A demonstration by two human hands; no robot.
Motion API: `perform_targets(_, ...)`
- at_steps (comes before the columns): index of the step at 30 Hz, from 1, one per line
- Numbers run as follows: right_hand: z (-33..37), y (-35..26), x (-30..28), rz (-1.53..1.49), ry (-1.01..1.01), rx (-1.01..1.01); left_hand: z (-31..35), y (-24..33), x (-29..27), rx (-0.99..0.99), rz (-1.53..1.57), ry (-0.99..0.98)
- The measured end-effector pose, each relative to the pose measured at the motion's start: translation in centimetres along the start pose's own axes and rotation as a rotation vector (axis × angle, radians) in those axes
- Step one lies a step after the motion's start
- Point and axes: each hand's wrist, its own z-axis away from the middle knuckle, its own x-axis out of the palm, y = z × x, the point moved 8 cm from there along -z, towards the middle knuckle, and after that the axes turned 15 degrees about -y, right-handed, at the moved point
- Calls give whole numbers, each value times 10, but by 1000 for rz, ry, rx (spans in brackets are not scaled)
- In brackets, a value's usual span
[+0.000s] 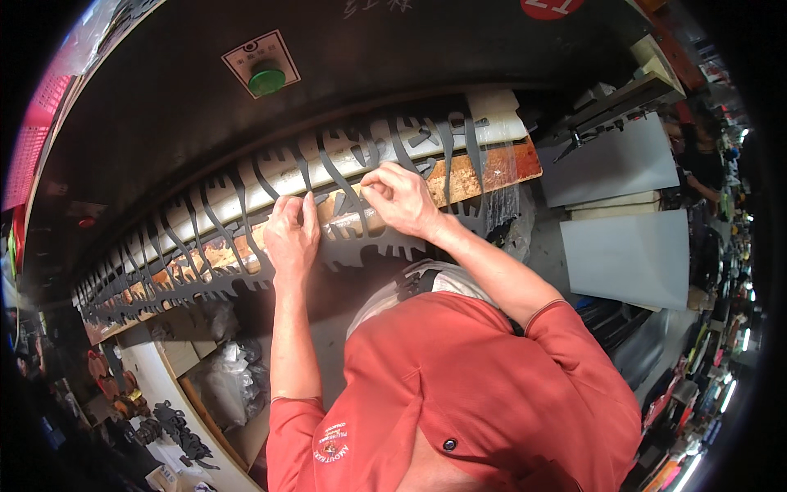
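Note:
A long dark grey die-cut sheet [352,248], perhaps rubber or foam, drapes along the work edge, with many narrow curved strips [334,170] reaching across a white bar [502,129]. My left hand [291,234] rests at the sheet's middle, fingers bent and drawn together by the lower end of one strip. To its right, my right hand [402,198] pinches thumb and fingertips together over the strips. Whatever lies within either hand's fingers is hidden. Small loose dark pieces [422,138] lie on the white bar beyond my right hand.
A worn brown board [520,162] runs below the white bar. Behind rises a dark machine panel with a green button [266,79]. Pale sheets [627,258] stand at the right. Clear plastic bags [234,381] sit on a shelf at the lower left.

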Motion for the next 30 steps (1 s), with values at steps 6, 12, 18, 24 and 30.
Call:
perform_targets(6,13,11,11,97,99,-176,1,-1,2,31,43,-8)
perform_targets(12,13,10,12,155,126,-174,8,2,4,17,-78,-22)
perform_targets(18,17,10,14,149,116,-168,11,2,5,-30,-94,-51)
perform_targets(24,18,11,19,272,62,-216,10,1,6,-36,-61,-100)
perform_targets(30,15,3,13,234,-16,-47,5,3,3,5,25,-197)
